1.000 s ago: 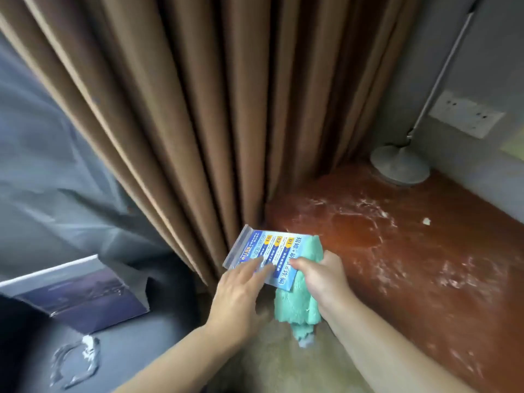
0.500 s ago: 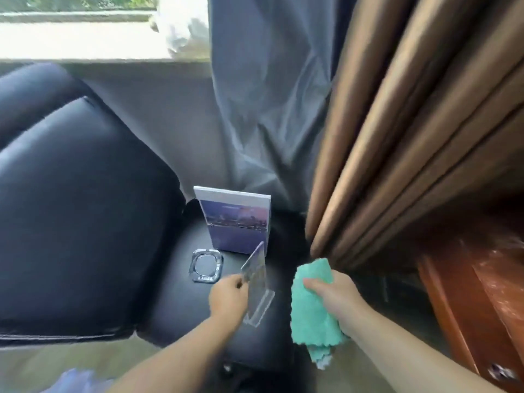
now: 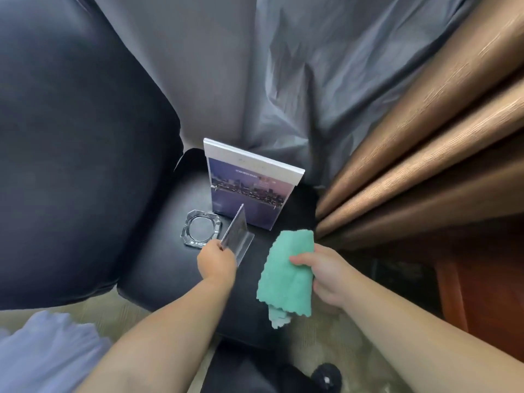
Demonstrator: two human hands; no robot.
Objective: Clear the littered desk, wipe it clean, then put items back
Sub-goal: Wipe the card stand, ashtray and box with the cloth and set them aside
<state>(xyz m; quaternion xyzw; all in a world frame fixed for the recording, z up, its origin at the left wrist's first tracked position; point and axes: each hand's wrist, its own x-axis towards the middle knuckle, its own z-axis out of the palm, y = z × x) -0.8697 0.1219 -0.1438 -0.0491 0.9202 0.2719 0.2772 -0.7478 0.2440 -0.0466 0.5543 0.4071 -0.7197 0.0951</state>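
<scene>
Black chair seat (image 3: 158, 268) is carrying a glass ashtray (image 3: 200, 228) and an upright picture card (image 3: 249, 194), beside brown curtains (image 3: 425, 165). The left hand (image 3: 217, 262) is pinching a clear acrylic stand (image 3: 236, 236) between its fingers, just beside the ashtray. The right hand (image 3: 326, 273) is curling its fingers round a green cloth (image 3: 286, 273) hanging over the seat edge.

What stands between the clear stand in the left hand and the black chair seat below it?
Nothing visible. The clear stand in the left hand is over bare chair seat; the glass ashtray lies left of it, the booklet behind. The green cloth in the right hand hangs apart.
</scene>
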